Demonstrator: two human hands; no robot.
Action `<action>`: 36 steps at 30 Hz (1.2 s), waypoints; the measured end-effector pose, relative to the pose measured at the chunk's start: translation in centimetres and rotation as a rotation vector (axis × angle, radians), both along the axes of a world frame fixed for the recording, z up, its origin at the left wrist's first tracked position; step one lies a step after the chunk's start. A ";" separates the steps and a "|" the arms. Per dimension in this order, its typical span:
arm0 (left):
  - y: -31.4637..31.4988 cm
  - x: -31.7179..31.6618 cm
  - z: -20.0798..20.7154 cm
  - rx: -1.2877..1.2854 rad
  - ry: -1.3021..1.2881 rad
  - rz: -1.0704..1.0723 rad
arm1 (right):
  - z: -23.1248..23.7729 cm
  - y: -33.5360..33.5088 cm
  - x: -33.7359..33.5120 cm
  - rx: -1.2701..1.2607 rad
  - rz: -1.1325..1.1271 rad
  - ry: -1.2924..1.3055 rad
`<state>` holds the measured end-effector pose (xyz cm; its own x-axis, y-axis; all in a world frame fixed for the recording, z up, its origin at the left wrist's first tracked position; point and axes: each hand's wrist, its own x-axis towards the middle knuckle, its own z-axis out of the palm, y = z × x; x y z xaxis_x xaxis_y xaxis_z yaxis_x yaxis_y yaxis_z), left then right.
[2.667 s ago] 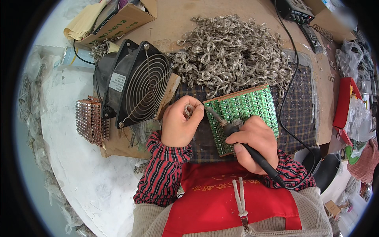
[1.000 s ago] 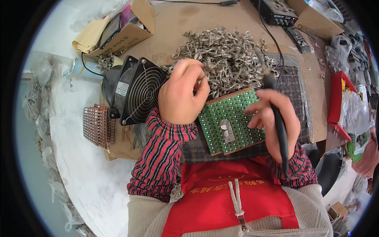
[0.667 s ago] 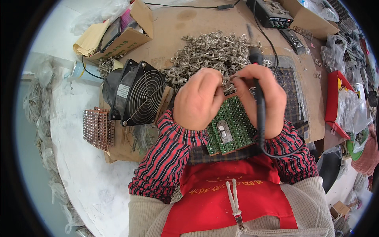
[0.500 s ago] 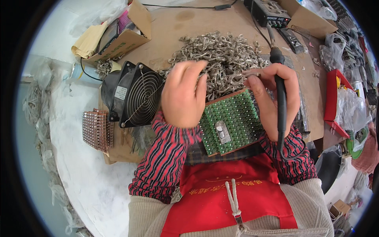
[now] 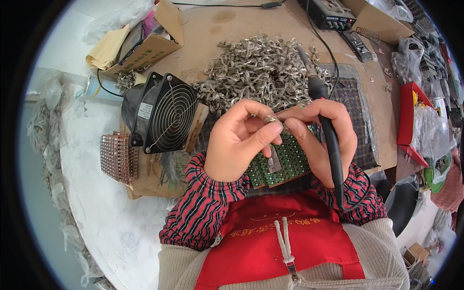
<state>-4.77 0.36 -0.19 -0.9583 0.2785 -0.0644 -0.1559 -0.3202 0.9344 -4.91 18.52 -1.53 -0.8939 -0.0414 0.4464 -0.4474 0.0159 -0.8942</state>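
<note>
Over the green circuit boards point(image 5: 295, 157), my left hand point(image 5: 229, 145) is closed, thumb and fingers pinching a small silvery looped metal piece point(image 5: 271, 119). My right hand point(image 5: 321, 150) meets it there, thumb and forefinger bent close to the same piece. Held in that right hand is a soldering iron point(image 5: 330, 142), its black handle upright and its tip pointing away over a heap of twisted metal pieces point(image 5: 256, 72). A small metal holder with a pale lump point(image 5: 273, 165) lies on the boards, partly hidden by my left fingers.
To the left stands a black fan point(image 5: 169, 113) with a wire grille, beside stacked brown boards point(image 5: 116, 157). A soldering station point(image 5: 331, 17) sits at the far right, its cord running to the iron. Open cardboard box point(image 5: 152, 38) at far left; red box point(image 5: 413, 121) at right.
My hands have come together over the boards. The left hand has moved right and its spread fingers have closed on the metal piece. The right hand and iron have shifted slightly toward me and left.
</note>
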 end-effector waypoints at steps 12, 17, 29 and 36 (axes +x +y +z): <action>-0.6 0.9 -1.5 0.085 -0.053 0.012 | -0.6 -0.6 0.6 -0.131 0.018 -0.024; 0.0 1.6 -0.5 -0.188 0.121 0.111 | -0.5 -0.6 0.8 -0.193 0.054 -0.160; -0.1 2.6 -0.1 -0.463 0.188 0.079 | -0.6 -0.5 1.0 -0.110 0.030 -0.102; -0.3 2.5 -1.1 -0.190 0.112 0.167 | -0.6 -0.2 1.5 0.160 0.062 0.035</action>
<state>-2.25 0.09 -1.25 -0.9940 0.1091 0.0082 -0.0084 -0.1506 0.9886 -3.40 18.35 -2.14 -0.8714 -0.1687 0.4607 -0.4828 0.1285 -0.8662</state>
